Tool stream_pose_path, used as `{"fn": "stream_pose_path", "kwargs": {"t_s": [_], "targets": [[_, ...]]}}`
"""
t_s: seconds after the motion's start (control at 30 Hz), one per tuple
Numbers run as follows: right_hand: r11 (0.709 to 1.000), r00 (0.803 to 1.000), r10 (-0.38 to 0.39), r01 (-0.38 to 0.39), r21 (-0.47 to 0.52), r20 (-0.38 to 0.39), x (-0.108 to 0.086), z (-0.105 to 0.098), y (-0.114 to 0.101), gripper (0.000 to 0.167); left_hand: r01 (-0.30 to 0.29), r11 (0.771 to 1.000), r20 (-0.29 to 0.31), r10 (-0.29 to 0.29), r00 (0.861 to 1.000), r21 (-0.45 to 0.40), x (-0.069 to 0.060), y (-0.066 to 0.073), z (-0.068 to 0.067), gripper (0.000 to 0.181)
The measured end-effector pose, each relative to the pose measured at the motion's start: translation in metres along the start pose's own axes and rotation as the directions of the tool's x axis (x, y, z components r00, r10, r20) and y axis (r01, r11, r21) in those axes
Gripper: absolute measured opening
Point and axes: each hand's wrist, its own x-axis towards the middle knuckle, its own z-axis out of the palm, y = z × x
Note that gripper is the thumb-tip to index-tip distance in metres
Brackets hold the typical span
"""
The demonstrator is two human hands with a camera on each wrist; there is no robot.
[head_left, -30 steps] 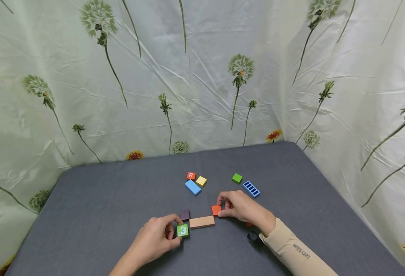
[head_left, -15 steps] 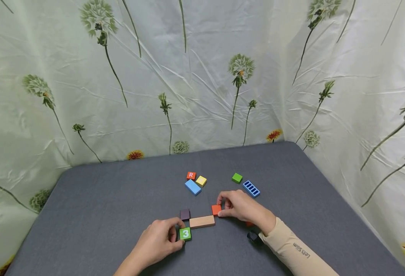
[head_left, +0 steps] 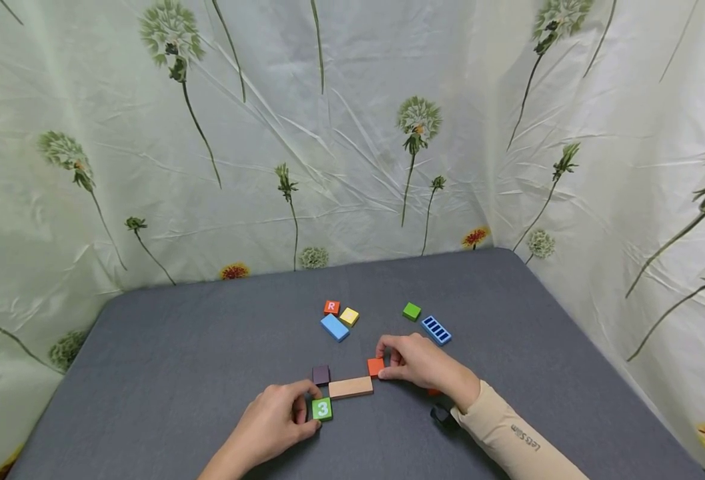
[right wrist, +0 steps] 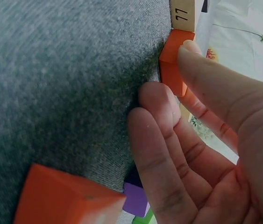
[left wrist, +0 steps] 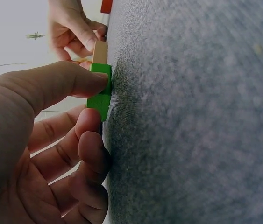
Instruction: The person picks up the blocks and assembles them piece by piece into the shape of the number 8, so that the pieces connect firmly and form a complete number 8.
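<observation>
Left hand (head_left: pixel 275 420): here on the left, thumb and fingertip pinch a green square block marked 3 (head_left: pixel 322 409), on the grey cloth-covered tabletop (head_left: pixel 208 360).
Dark purple square block (head_left: pixel 321 375): just beyond the green one, near the left end of the tan wooden bar (head_left: pixel 351 388).
Far group: red square block marked R (head_left: pixel 331 307), light-blue rectangular block (head_left: pixel 335 327), yellow square block (head_left: pixel 349 317), bunched together.
Tan bar: flat, crosswise between the hands.
Orange square block (head_left: pixel 375 367): it touches the bar's far right corner.
Right hand (head_left: pixel 417 360): thumb and finger pinch that orange block; beige sleeve (head_left: pixel 508 427) behind.
Far right: plain green square block (head_left: pixel 411 311) beside a blue rectangular block with dark bars (head_left: pixel 436 330).
</observation>
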Motion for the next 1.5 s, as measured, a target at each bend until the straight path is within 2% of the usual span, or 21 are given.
{"fn": "stream_pose_path", "kwargs": {"t_s": [0.7, 1.07, 1.5], "targets": [[0.999, 0.999, -0.047, 0.047, -0.025, -0.005, -0.0030, -0.0005, -0.0012, 0.024, 0.023, 0.999, 0.031, -0.022, 0.999, -0.031, -0.0029, -0.0013, -0.0015, 0.033], [0.996, 0.996, -0.088, 0.088, -0.010, -0.013, -0.0029, -0.0013, 0.0031, 0.024, 0.039, 0.999, 0.006, -0.039, 0.999, -0.026, -0.0047, -0.0009, -0.0004, 0.031], [0.997, 0.998, -0.065, 0.065, 0.036, 0.001, -0.0035, -0.0023, 0.0042, 0.028, 0.035, 0.999, 0.013, -0.034, 0.999, -0.041, -0.0048, -0.0030, -0.0006, 0.031]]}}
